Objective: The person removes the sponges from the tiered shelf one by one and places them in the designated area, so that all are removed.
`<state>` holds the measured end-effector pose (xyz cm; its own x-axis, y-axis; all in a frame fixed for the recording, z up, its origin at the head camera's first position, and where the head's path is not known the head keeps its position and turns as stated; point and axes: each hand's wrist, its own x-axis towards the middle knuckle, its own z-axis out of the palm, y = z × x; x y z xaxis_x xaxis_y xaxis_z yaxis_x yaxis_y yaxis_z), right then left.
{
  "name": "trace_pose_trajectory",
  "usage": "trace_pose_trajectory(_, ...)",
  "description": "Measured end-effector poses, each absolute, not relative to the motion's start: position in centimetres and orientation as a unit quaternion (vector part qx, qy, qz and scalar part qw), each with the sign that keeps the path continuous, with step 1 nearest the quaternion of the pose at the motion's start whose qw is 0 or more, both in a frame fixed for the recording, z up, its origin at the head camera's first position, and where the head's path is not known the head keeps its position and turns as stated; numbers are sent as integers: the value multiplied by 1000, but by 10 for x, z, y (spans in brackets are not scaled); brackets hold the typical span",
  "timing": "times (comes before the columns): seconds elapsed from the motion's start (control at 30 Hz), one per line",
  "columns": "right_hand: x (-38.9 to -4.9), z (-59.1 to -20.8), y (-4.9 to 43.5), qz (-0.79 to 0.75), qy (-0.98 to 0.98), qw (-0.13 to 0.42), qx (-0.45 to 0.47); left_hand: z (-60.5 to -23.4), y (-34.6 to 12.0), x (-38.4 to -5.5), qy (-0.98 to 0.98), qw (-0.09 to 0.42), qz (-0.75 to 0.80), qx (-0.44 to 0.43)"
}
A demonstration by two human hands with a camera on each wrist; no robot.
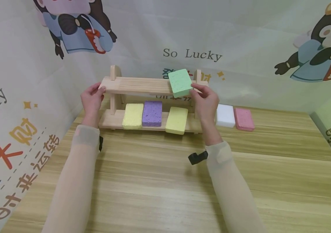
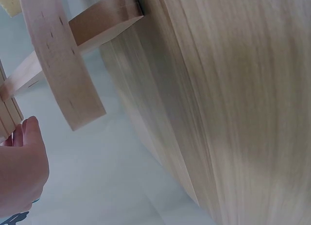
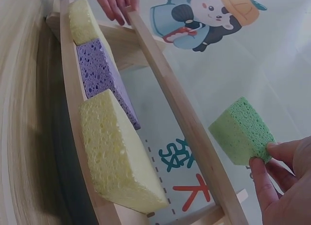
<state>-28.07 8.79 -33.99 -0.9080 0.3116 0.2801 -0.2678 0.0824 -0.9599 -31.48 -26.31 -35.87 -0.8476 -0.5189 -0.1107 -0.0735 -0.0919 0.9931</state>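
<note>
Green sponge point(image 1: 180, 82) pinched in right hand point(image 1: 207, 103); left hand point(image 1: 91, 102) grips rack point(image 1: 142, 84), whose lower shelf point(image 1: 111, 118) holds three sponges point(image 1: 152, 114).

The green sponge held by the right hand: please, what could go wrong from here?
The green sponge may slip, since the right hand pinches it only near one corner. The rightmost yellow sponge seems to jut past the front edge of the lower shelf, so a bump might knock it off. The left hand grips the end of the upper shelf; a tug could shift it.
</note>
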Motion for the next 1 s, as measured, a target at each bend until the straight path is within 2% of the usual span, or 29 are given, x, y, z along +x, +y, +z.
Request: trace_pose_trajectory(1.0,-274,-344,120,682,-687,245,-47,-360,-265,-317,-656,149,-705,225)
